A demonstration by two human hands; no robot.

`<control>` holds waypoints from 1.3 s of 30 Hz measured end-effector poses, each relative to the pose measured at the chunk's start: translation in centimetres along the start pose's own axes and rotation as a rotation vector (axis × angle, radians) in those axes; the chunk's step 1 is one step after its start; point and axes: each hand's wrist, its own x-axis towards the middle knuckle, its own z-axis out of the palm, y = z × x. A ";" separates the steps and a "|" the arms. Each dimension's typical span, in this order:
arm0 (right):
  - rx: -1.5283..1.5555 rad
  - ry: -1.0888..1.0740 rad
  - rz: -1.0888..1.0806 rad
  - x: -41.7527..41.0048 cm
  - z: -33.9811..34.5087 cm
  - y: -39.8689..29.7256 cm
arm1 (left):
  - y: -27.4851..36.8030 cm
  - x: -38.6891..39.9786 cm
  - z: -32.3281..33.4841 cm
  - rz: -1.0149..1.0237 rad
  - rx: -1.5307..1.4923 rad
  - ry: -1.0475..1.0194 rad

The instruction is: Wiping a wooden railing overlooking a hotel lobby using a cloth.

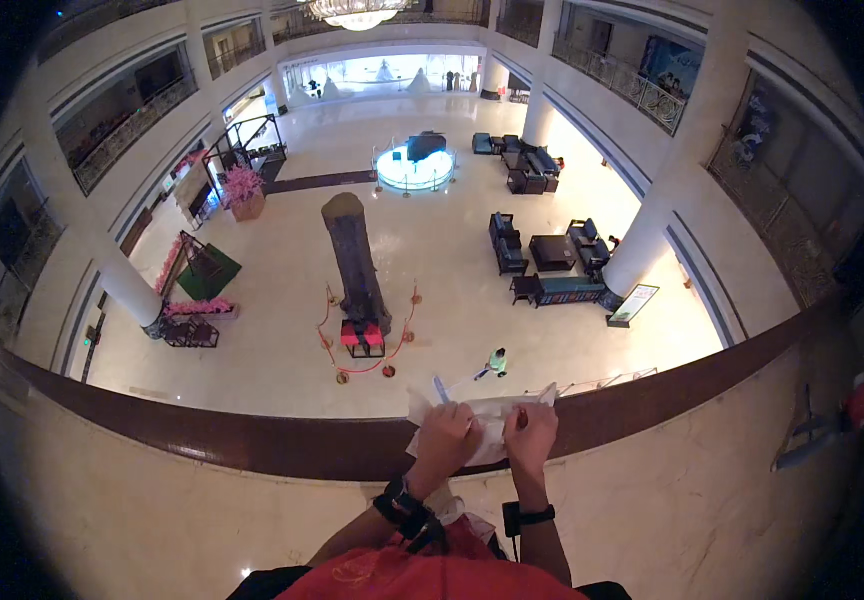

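Over the dark brown top of the balcony wall (289,448), both my hands are on a thin, whitish, crumpled sheet or bag (488,447). My left hand (443,442) is closed on its left part, and a light-blue strip (441,390) sticks up beyond the fingers. My right hand (531,439) grips the right part, with a small reddish-brown thing (522,418) showing between its fingers; I cannot tell what that is. Black straps with small devices are around both wrists. The material's contents, if any, are hidden.
Beyond the wall lies a lobby floor far below, with a tall dark trunk-like column (355,262) inside rope barriers, dark sofas (570,290) and a person in a light-green top (497,362). At the right edge, a blurred red thing (863,397) is near a dark frame-like object (807,435).
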 end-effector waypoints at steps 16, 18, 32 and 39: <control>-0.170 -0.081 0.011 -1.5 3.8 0.3 | -0.8 -1.3 1.7 -0.061 -0.105 -0.052; -0.192 -0.119 -0.022 -1.3 4.6 -0.2 | -1.4 -1.2 1.0 -0.100 -0.087 -0.051; 0.062 -0.373 -0.424 -5.2 9.1 -11.3 | -9.8 -5.2 -8.6 -0.572 0.224 -0.166; 0.272 -0.380 -0.430 -6.3 9.6 -12.0 | -9.0 -7.2 -7.5 -0.376 0.597 -0.046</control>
